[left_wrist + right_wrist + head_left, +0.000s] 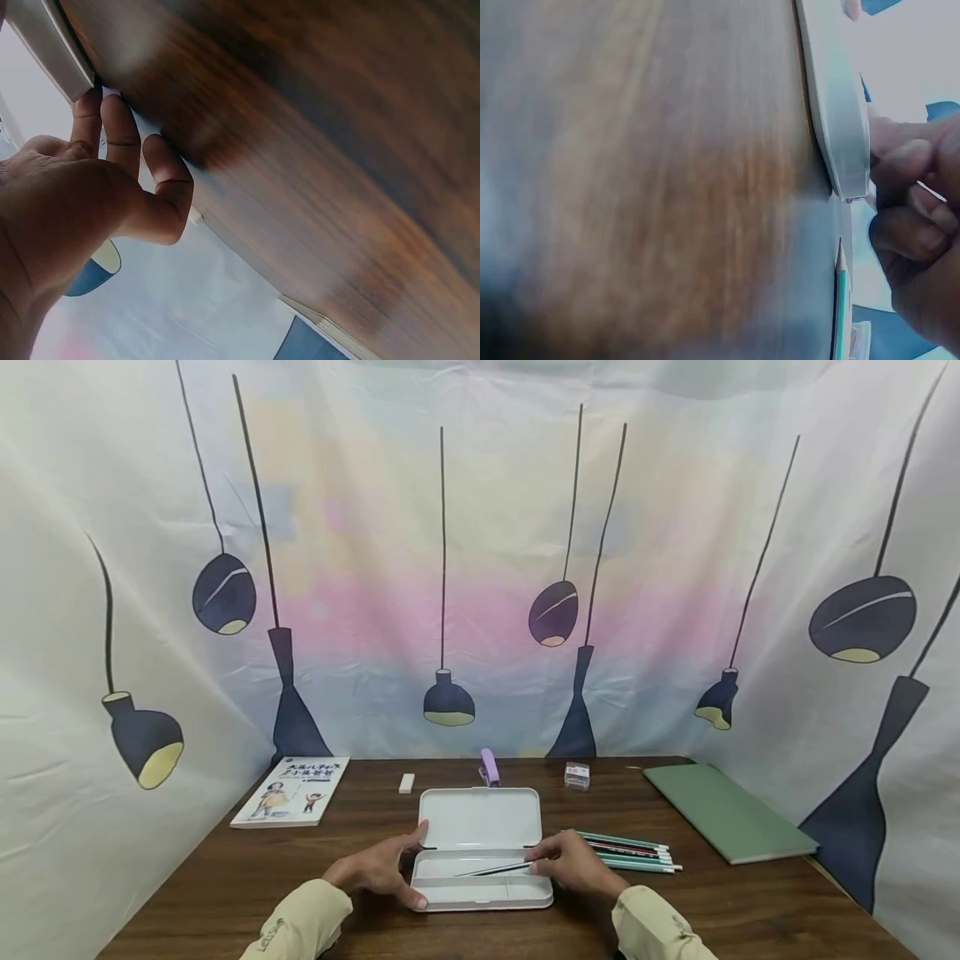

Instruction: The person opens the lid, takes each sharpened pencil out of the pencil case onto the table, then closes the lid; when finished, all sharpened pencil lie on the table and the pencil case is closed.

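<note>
A white pencil case [480,906] lies on the table, its lid [480,818] tipped back on the far side. My left hand [382,864] holds the case's left end, thumb at the near corner and a finger up by the lid. In the left wrist view, curved fingers [121,135] sit under and beside the case edge. My right hand [573,860] pinches a dark pencil [498,868] over the right part of the tray, the pencil slanting down leftward into the long compartment. The right wrist view shows curled fingers [911,232] beside the case's end.
Several pencils [637,864], mostly green, lie right of my right hand. A green notebook [731,810] is farther right, and a picture book [291,791] far left. Behind the case are a white eraser [407,783], a purple stapler [489,768] and a small clear box [577,775].
</note>
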Available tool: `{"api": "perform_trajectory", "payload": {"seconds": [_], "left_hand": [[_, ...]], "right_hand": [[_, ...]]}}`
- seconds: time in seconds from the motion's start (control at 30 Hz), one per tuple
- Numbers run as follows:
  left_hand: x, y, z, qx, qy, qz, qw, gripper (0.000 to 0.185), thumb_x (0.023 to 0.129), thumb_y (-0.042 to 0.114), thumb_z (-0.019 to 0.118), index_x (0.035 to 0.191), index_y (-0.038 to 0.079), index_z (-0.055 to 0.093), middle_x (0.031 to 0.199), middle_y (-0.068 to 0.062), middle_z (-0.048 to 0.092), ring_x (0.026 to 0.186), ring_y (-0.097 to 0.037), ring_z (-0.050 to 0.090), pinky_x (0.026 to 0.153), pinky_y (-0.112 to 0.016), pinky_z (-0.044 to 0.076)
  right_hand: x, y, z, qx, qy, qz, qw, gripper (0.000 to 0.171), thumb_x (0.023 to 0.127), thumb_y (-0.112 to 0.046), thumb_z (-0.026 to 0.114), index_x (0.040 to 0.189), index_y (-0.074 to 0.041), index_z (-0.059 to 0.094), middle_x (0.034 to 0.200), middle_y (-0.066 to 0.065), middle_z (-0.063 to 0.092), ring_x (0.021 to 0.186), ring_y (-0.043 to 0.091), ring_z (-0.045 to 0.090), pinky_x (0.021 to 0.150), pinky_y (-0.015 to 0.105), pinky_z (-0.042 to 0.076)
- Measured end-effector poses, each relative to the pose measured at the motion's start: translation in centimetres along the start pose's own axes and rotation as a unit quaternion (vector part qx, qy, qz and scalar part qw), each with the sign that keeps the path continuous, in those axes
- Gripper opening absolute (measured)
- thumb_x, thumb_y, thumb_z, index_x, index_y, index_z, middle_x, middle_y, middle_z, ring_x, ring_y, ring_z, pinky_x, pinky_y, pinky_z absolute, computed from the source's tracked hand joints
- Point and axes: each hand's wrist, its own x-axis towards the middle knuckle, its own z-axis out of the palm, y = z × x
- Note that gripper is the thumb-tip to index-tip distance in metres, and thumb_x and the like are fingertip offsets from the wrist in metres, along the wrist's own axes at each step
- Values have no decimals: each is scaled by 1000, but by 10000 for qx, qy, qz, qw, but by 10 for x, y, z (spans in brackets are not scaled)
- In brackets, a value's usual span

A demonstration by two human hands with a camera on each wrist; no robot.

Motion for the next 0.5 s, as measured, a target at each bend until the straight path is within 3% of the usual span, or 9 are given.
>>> {"api": "perform_trajectory", "payload": {"seconds": [0.17, 0.27, 0.37, 0.5], "left_hand": [[0, 1, -1, 9, 17, 111, 9999, 116, 55, 16, 87, 142, -6, 13, 127, -29, 42, 121, -42, 33, 99, -56, 19], [0, 1, 0, 5, 19, 168, 9999, 117, 55, 16, 87, 142, -7, 13, 125, -29, 44, 121, -42, 34, 99, -56, 19], [0, 0, 1, -26, 11, 186, 9998, 117, 55, 17, 87, 142, -7, 13, 125, -29, 44, 121, -43, 33, 99, -56, 19], [2, -1, 1, -66, -14, 179, 9998, 116, 55, 16, 87, 142, -7, 13, 126, -29, 43, 121, -43, 33, 99, -56, 19]], "right_hand": [[-1, 2, -5, 713, 777, 358, 9938, 16, 79, -11, 69, 92, -1, 70, 67, 2, 57, 52, 10, 45, 44, 22, 36], [-1, 5, -10, 1074, 1173, 494, 9860, 19, 80, -11, 69, 94, 1, 69, 74, 9, 63, 56, 13, 50, 46, 23, 37], [-2, 8, -13, 1196, 1496, 614, 9796, 20, 79, -12, 69, 95, 1, 69, 78, 9, 65, 58, 13, 51, 47, 24, 37], [-3, 10, -19, 1215, 1731, 764, 9744, 19, 78, -14, 71, 93, -2, 70, 74, 2, 62, 51, 10, 41, 45, 22, 32]]}}
